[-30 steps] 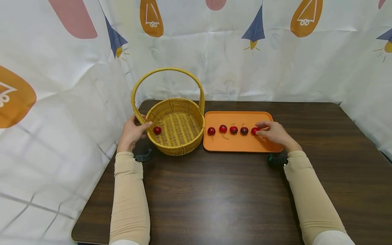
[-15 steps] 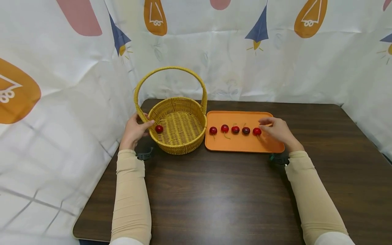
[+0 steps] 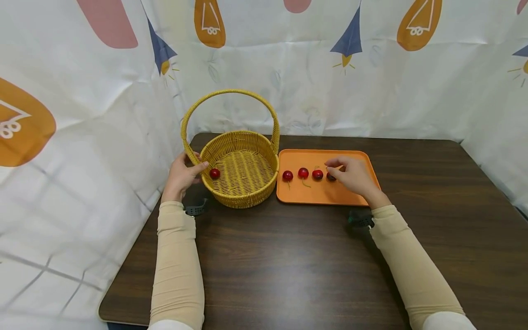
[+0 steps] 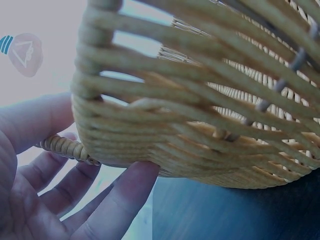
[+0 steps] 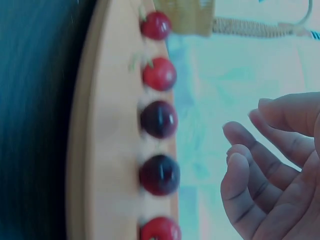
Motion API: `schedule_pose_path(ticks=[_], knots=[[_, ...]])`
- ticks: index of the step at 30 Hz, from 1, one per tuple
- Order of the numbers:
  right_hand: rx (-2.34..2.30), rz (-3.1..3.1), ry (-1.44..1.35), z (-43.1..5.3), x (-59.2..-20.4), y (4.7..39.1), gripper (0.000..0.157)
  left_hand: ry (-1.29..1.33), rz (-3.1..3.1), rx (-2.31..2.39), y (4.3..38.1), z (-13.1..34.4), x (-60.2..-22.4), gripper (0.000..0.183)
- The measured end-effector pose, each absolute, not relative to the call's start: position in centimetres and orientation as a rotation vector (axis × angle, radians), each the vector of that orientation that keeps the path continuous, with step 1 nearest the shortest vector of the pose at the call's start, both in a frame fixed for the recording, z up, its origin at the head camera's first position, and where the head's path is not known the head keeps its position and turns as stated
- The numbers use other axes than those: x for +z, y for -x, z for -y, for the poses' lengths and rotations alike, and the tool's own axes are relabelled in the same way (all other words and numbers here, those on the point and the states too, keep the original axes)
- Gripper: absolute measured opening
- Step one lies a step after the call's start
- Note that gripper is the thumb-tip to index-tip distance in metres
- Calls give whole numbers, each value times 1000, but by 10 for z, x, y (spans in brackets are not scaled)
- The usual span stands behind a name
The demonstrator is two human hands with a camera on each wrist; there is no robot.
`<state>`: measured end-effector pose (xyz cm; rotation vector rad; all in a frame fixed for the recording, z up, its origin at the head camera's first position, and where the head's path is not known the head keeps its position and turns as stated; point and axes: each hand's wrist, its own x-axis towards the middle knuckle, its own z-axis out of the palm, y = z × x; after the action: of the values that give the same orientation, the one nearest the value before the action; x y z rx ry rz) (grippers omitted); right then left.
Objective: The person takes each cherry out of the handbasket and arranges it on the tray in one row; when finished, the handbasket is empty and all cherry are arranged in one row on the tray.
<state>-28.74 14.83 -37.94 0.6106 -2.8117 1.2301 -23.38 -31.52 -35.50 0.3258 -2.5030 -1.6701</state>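
Observation:
A yellow woven basket (image 3: 243, 197) with a tall arched handle stands on the table; one cherry (image 3: 215, 173) lies inside by its left wall. My left hand (image 3: 180, 176) grips the basket's left rim at the foot of the handle, and the left wrist view shows its fingers (image 4: 122, 200) against the weave. Over the orange tray (image 3: 305, 158) is my right hand (image 3: 352, 174), holding nothing, its fingers loosely bent above a dark cherry (image 3: 331, 177). Several cherries sit in a row there. The rightmost one (image 5: 161, 229), hidden by the hand in the head view, shows in the right wrist view.
The dark wooden table (image 3: 280, 266) extends in front of the basket and tray and off to the right. A white patterned curtain (image 3: 264, 59) hangs behind it and along the left side. Basket and tray stand side by side, nearly touching.
My right hand has let go of the rightmost cherry on the tray, risen and moved left over the row. My left hand keeps its grip on the basket.

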Motion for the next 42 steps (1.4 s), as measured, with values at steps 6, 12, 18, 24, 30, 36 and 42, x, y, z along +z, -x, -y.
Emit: schedule_pose_path(ticks=[6,12,18,24,30,36,42], knots=[[1250,2799,-669,-128,-374,277,25,-328,2505,-1670,234,312,-353,53],[1293,2775,-716,-103,-367,274,22,-309,2512,-1672,234,310,-350,55],[1353,2655,-838,-68,-363,274,17,-311,2512,-1676,234,310,-351,58],[1460,2603,-985,-37,-357,276,17,-307,2516,-1685,235,310,-355,57],[1404,2649,-1082,-13,-353,278,17,-314,2520,-1677,234,310,-355,56],[1313,2713,-1147,9,-351,278,18,-297,2524,-1681,234,312,-352,57],[1211,2744,-1262,44,-350,278,20,-260,2519,-1746,229,319,-350,60]])
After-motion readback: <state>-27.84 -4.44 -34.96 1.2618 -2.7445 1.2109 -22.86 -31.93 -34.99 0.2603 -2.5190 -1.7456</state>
